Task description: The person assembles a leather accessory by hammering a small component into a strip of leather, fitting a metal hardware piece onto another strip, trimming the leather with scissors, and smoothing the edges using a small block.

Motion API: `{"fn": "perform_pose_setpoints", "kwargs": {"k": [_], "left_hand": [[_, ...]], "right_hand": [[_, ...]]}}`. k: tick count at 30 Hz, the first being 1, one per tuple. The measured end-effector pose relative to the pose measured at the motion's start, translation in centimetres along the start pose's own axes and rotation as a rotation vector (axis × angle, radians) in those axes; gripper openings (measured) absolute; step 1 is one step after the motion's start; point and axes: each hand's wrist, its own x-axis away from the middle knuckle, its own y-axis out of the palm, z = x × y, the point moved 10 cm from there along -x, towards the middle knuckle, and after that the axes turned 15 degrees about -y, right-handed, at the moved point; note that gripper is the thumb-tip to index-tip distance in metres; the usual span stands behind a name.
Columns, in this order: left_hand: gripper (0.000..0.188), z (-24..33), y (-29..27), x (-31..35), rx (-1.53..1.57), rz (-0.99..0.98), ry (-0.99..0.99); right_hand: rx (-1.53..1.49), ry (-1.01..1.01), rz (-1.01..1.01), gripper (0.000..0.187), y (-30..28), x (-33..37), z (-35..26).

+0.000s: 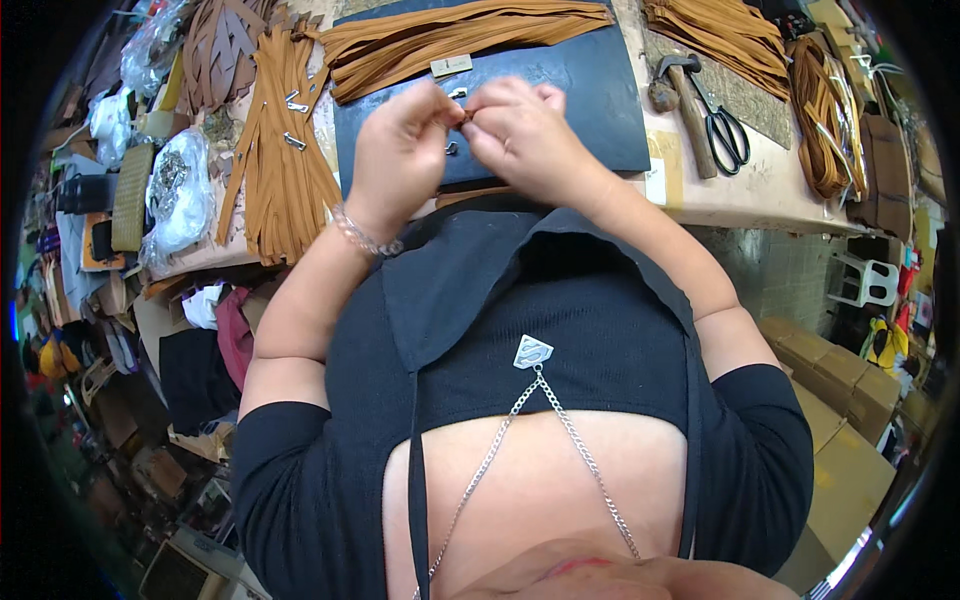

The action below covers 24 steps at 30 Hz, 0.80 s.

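Over a black board (pixel 590 130), my left hand (pixel 405 140) and my right hand (pixel 525 135) meet fingertip to fingertip. Both are closed in a pinch on a small brown piece (pixel 466 119), which looks like the end of a zipper tape; the fingers hide most of it. Small silver zipper sliders (pixel 451 149) lie on the board close to my left fingers. Just beyond the hands is a small beige tag (pixel 451 65). A bundle of brown zipper tapes (pixel 450 40) stretches across the board's far part.
On the left, brown zippers (pixel 280 190) with silver pulls hang over the table edge, near a clear plastic bag (pixel 180 185). To the right lie a hammer (pixel 692 115), black-handled scissors (pixel 727 140) and a coiled brown bundle (pixel 822 130). A white stool (pixel 862 280) and cardboard boxes (pixel 835 380) stand lower right.
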Motion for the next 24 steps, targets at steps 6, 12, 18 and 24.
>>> {"fn": "perform_pose_setpoints", "kwargs": {"k": [6,12,18,24], "left_hand": [[0.010,0.4,-0.3,0.5,-0.026,-0.002,0.011],[0.008,1.6,-0.4,0.8,-0.144,0.036,0.047],[0.008,-2.2,0.9,0.1,0.332,-0.224,-0.281],[0.032,-2.2,0.1,-0.1,0.479,-0.348,-0.375]], "right_hand": [[-0.354,0.016,0.019,0.024,0.8,0.0,0.7],[-0.151,0.002,0.033,0.027,-0.5,-0.1,0.9],[-0.472,0.168,-0.045,0.028,-0.7,0.3,-0.2],[-0.568,0.273,-0.050,0.030,-0.4,1.2,0.6]]}}
